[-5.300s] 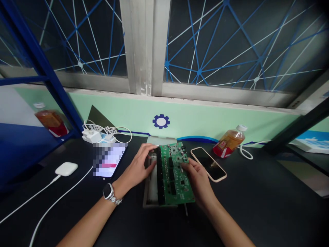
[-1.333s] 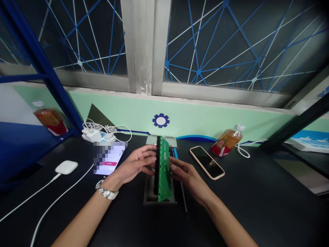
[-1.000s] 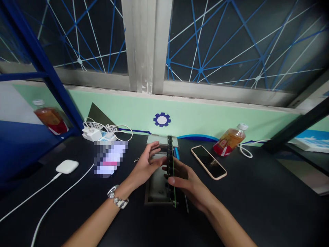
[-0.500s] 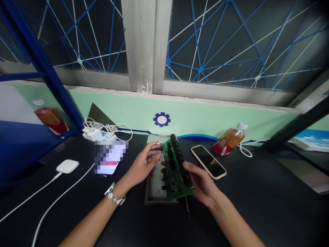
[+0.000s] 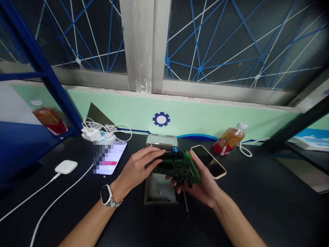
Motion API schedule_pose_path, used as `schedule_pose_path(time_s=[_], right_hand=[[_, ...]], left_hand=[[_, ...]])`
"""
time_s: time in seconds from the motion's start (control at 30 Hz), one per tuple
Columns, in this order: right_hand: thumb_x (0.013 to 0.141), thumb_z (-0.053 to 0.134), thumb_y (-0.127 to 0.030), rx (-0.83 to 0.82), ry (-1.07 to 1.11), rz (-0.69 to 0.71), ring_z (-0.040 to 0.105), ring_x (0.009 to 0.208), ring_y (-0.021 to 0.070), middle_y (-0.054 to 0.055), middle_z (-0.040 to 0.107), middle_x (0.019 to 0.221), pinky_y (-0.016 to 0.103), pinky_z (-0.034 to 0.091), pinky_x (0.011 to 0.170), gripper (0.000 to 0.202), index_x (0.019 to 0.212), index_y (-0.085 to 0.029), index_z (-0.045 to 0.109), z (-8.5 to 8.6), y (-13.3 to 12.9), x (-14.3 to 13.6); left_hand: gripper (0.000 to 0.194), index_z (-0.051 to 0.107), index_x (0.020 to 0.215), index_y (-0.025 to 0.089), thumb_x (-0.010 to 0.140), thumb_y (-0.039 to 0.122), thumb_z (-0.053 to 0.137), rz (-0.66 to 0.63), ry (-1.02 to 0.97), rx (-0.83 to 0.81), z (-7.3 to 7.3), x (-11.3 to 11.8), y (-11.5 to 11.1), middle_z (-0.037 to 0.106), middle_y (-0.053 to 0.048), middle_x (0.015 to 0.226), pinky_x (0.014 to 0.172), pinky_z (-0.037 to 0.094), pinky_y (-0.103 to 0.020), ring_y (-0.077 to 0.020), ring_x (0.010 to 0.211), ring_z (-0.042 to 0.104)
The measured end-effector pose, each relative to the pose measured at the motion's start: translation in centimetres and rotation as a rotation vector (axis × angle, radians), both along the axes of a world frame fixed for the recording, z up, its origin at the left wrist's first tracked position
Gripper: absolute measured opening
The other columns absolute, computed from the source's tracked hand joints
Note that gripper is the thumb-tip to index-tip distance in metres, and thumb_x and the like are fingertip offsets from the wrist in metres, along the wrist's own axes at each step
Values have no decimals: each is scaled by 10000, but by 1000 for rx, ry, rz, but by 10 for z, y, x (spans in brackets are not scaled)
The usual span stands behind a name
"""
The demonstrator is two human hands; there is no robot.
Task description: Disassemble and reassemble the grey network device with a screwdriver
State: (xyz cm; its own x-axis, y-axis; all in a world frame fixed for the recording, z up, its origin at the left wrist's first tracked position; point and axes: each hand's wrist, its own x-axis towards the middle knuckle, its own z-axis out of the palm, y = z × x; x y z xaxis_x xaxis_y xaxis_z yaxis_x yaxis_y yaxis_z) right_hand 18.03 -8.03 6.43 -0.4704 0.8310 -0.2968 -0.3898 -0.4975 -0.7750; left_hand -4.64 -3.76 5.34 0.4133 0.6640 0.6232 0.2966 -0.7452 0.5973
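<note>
A green circuit board (image 5: 177, 166) with black components is held up in front of me, tilted, above an open shallow metal case (image 5: 160, 192). My right hand (image 5: 202, 178) grips its right end, thumb on the upper edge and fingers curled underneath. At the opposite end, my left hand (image 5: 144, 164) pinches the board between fingers and thumb. A small blue part (image 5: 175, 149) shows at the board's far edge. Under my right hand a thin screwdriver-like tool (image 5: 186, 206) lies on the table, its upper end hidden. A watch (image 5: 106, 195) is on my left wrist.
Behind the case stands a pale metal panel (image 5: 161, 140). A phone (image 5: 209, 161) and a drink bottle (image 5: 228, 139) are at right. At left lie a lit phone (image 5: 113, 159), a white earbud case (image 5: 66, 167) on a cable, and a power strip (image 5: 96, 133) with chargers.
The board has turned from lengthwise to crosswise, with its components tipped toward me. My left hand has closed onto its left end, and my left wrist has rotated, showing the watch face.
</note>
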Motion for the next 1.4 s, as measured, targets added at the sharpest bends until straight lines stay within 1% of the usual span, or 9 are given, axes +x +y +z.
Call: schedule_pose_path(time_s=[0.13,0.27,0.47,0.67,0.83,0.97,1.17,1.3,1.4], right_hand=[[867,291,-748,207,-54,-16,567,801,235,153,666,963,348,462,704,725,933,-166,719,10,0,6],[817,661,-483,464,-222,-97,504,793,191,72,600,941,312,421,729,364,1043,-199,695,6,-5,-2],[783,755,-301,714,-454,-213,478,739,152,18,545,935,307,428,727,612,1355,-296,539,-13,-17,-25],[824,710,-337,765,-579,-330,520,721,171,20,592,855,314,447,709,479,1283,-263,597,-17,-17,-28],[883,618,-429,682,-571,-401,536,765,199,40,631,832,305,428,711,257,976,-204,704,-13,-2,-13],[863,609,-519,559,-556,-326,459,612,147,0,562,689,258,349,562,341,886,-180,648,-20,9,-6],[839,645,-497,735,-963,-628,353,534,122,-46,414,599,253,276,518,327,751,-221,493,-26,1,-13],[851,617,-483,908,-1259,-492,477,582,145,-4,534,672,270,303,552,312,721,-222,505,-21,-8,-25],[890,562,-432,952,-1299,-395,520,605,154,7,573,707,276,313,570,260,743,-222,522,-21,-11,-28]], left_hand=[[349,627,1258,238,910,265,607,99,-167,-232,-5,-3,7,632,-78,1103,855,509,-347,-204,946,611],[425,555,1317,201,916,335,592,3,-278,-522,-15,5,11,649,-75,1044,706,518,-286,-190,831,631],[384,534,1295,186,950,353,543,-119,-360,-631,-24,26,0,654,-94,1131,826,505,-304,-200,918,639],[370,559,1229,183,912,370,601,-149,-410,-723,-26,28,-1,648,-102,1139,763,525,-288,-183,862,645],[368,591,1203,198,891,391,623,-149,-371,-855,-14,11,6,610,-95,1161,602,522,-207,-177,885,621],[340,608,1134,186,866,390,654,-133,-395,-837,-7,4,7,600,-79,1065,512,474,-145,-142,814,577],[328,569,1058,191,839,413,671,-63,-405,-779,-6,9,4,573,-38,1002,487,472,-167,-100,673,517],[298,538,1032,192,858,401,660,-81,-401,-738,-7,15,-1,563,-27,982,513,470,-171,-97,676,532],[275,531,1024,189,868,375,659,-113,-398,-720,-9,20,-4,573,-27,959,556,466,-184,-112,716,561]])
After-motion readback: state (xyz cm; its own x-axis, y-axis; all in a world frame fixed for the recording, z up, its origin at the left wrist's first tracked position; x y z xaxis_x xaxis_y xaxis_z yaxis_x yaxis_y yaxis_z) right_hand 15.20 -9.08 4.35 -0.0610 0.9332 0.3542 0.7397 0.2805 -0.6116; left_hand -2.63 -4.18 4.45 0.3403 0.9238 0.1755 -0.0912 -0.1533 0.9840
